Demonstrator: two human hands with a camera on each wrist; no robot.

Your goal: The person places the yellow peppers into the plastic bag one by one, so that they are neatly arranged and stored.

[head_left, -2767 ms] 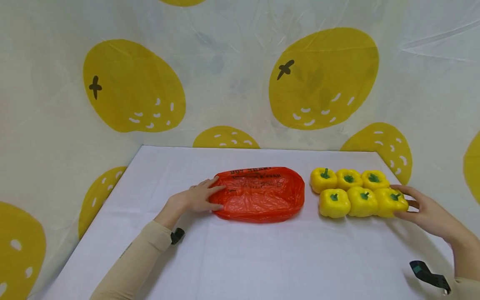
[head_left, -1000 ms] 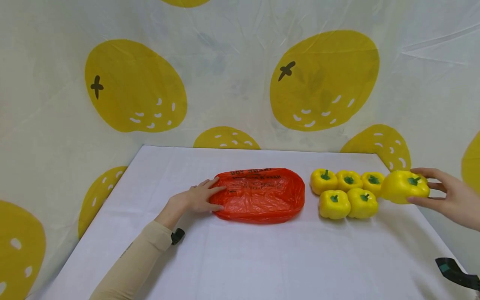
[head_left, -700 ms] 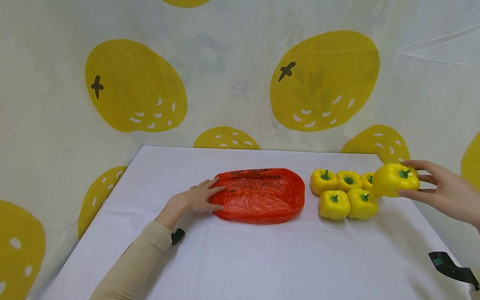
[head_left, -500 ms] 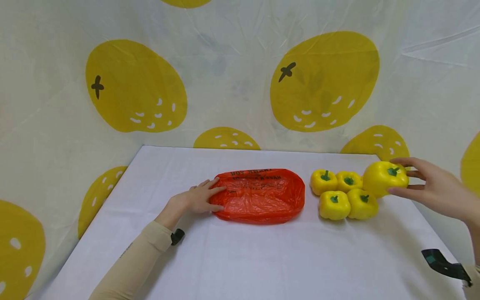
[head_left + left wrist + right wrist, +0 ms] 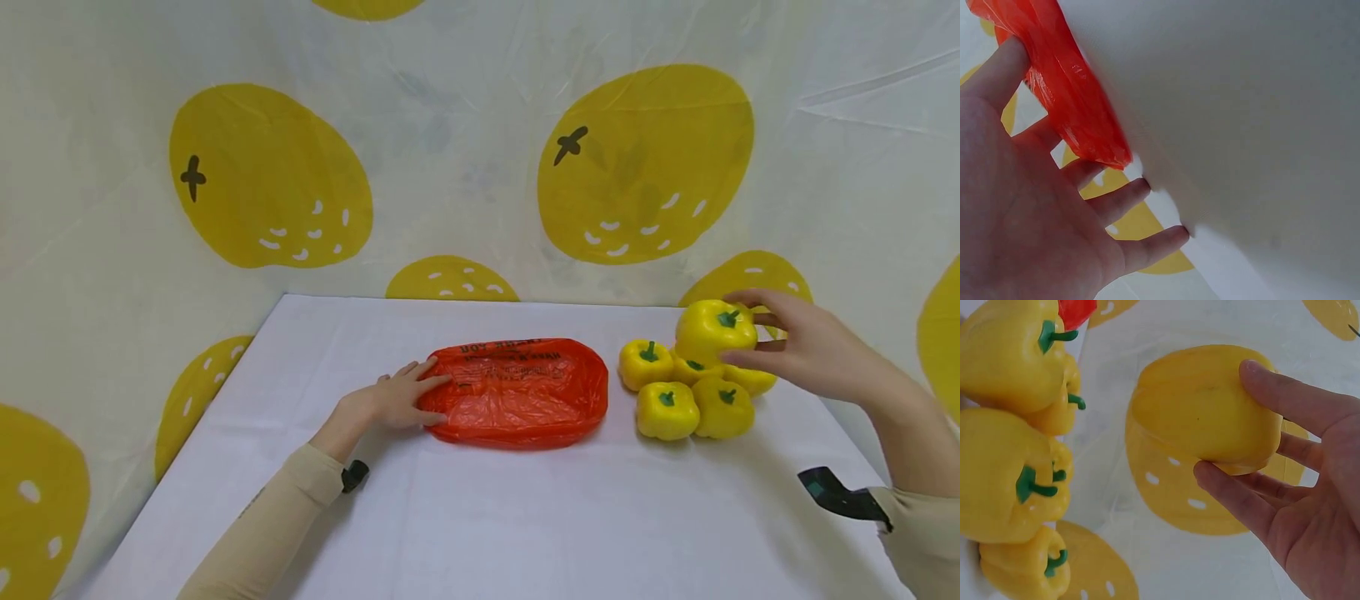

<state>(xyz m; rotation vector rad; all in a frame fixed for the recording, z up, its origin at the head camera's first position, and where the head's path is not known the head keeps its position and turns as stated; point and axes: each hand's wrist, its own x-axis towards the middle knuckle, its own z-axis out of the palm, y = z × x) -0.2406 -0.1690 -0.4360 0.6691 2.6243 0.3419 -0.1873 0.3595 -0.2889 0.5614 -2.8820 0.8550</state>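
A yellow bell pepper (image 5: 711, 335) with a green stem is gripped between the thumb and fingers of my right hand (image 5: 817, 354). It hangs above the back row of a group of several more yellow bell peppers (image 5: 667, 413), partly covering those behind it. In the right wrist view the held pepper (image 5: 1200, 406) is well apart from the others at the left. My left hand (image 5: 393, 402) rests with spread fingers against the left end of a flattened red plastic bag (image 5: 517, 400) with dark print. The left wrist view shows the thumb touching the red bag (image 5: 1069, 94).
White cloth covers the table (image 5: 480, 517). Behind it hangs a pale curtain (image 5: 450, 167) printed with large yellow fruits. Dark wrist cameras sit at both cuffs, the right camera (image 5: 843, 496) above the table's right side.
My right hand has lifted a bell pepper from the front row's right end, drawn it right, then carried it left and up over the back row. The left hand and bag stay put.
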